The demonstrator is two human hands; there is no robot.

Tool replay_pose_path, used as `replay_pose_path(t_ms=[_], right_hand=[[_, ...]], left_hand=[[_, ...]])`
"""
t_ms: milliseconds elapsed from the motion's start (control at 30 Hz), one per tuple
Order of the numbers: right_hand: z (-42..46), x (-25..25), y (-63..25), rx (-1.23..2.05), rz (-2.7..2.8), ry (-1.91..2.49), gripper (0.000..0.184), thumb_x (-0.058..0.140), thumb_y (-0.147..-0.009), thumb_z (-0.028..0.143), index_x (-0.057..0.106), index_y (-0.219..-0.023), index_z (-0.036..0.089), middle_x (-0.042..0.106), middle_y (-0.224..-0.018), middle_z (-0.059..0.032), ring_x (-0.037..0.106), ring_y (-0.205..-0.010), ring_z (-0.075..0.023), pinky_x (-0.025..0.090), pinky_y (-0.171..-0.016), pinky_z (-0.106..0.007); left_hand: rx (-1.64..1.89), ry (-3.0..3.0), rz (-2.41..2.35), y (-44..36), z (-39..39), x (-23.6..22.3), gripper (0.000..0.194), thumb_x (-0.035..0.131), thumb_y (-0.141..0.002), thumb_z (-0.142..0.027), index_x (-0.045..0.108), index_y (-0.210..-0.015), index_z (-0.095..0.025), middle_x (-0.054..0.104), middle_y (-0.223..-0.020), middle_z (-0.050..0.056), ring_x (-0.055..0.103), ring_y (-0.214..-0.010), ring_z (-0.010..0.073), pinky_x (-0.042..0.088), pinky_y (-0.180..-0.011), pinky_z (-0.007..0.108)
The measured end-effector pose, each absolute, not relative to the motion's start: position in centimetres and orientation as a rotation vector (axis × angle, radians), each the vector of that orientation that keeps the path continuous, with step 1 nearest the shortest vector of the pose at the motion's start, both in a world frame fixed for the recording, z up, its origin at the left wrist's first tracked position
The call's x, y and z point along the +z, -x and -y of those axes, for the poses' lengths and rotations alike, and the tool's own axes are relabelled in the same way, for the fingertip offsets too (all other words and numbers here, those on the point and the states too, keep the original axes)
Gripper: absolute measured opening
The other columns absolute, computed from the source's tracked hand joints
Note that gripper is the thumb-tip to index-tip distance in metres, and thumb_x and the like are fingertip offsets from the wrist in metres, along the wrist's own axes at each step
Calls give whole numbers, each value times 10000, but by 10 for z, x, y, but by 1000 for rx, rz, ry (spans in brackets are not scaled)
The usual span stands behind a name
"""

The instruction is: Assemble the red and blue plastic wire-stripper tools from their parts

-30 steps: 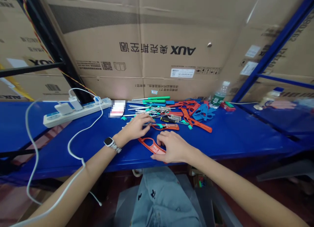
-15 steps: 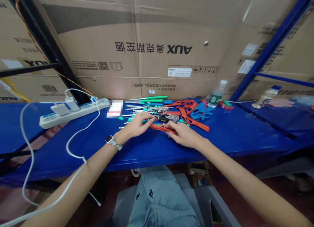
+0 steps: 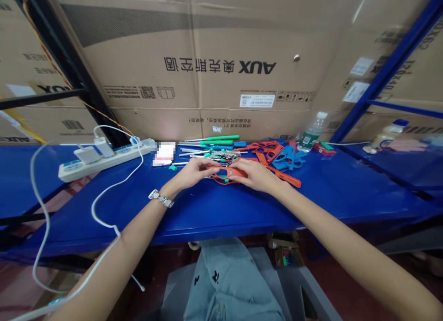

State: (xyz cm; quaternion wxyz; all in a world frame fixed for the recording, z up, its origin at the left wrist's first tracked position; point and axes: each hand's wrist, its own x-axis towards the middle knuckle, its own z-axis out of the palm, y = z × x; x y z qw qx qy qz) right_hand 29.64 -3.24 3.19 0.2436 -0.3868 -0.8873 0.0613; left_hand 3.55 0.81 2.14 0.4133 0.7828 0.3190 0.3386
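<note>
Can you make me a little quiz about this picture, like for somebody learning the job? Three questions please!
1. What colour is the plastic piece in the right hand?
2. True or false: the silver wristband is on the right wrist.
3. Which is nearest to the blue plastic pieces?
A. the power strip
B. the bottle with a green label
C. the plugged-in white charger

Key:
1. Orange-red.
2. False; it is on the left wrist.
3. B.
</note>
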Motion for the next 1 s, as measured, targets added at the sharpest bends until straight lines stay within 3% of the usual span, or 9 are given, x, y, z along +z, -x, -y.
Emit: replay_pose_path(t_ms=[100, 200, 367, 467, 600, 1000], right_hand=[[28, 32, -294, 171, 2483, 1023, 390, 686, -956, 424, 641, -1276, 207, 704, -1263, -125, 676, -1124, -282, 523, -952, -423], [25, 29, -293, 210, 2468, 1016, 314, 697, -951, 364, 671, -1221, 206, 721, -1206, -114, 674, -1101, -275, 507, -964, -440], [23, 18, -292, 273, 2373, 995, 257, 726, -922, 374, 706, -1110, 200, 682, -1132, -107, 643, -1042, -257, 502, -942, -438], [23, 12, -293, 265, 2371, 1013, 272, 741, -910, 398, 716, -1091, 196, 663, -1111, -105, 624, -1046, -263, 485, -950, -438], [23, 9, -293, 265, 2383, 1030, 278, 736, -917, 404, 734, -1110, 202, 663, -1112, -100, 620, -1056, -264, 462, -955, -444], [28, 14, -297, 234, 2424, 1168, 303, 751, -904, 393, 751, -1162, 233, 664, -1168, -101, 599, -1132, -290, 401, -983, -485]], left_hand=[[868, -1965, -813, -30, -8, 14, 337, 727, -868, -404, 727, -1104, -164, 776, -936, 82, 710, -812, 185, 588, -749, 342], [911, -2081, -873, -26, -6, 15, 258, 679, -910, -402, 735, -996, -166, 753, -853, 66, 684, -759, 178, 565, -704, 333], [953, -2340, -999, -21, -2, 20, 226, 595, -957, -342, 743, -916, -177, 745, -924, 68, 683, -841, 196, 555, -767, 350], [912, -2390, -1012, -19, -2, 20, 193, 572, -896, -172, 752, -966, -179, 756, -968, 62, 695, -885, 200, 561, -831, 360], [839, -2398, -1029, -18, 1, 20, 367, 541, -763, -37, 762, -1023, -172, 771, -1028, 65, 703, -923, 209, 566, -858, 363], [721, -2538, -1007, -21, 5, 17, 295, 675, -811, -208, 759, -1094, -200, 756, -1079, 88, 693, -990, 258, 549, -923, 433]])
